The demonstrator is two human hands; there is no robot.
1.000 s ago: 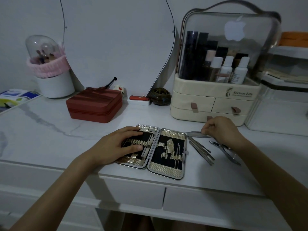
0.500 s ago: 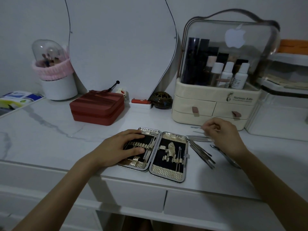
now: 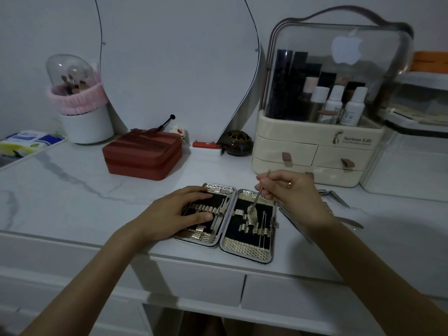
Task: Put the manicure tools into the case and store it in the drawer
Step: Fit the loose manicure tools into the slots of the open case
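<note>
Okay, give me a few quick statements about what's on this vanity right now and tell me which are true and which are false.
1. The manicure case lies open on the table. True.
2. The right hand is empty. False: it pinches a thin metal tool over the case's right half.
3. The left hand rests on the case's left half. True.
4. The red box stands open. False: it is closed.
5. Loose tools lie right of the case. True.

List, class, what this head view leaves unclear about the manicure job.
- Loose steel tools: partly hidden behind the right hand; number unclear.
- Open silver-rimmed manicure case: left half's loops covered by the left hand.
- Thin metal tool: type too small to tell.
</note>
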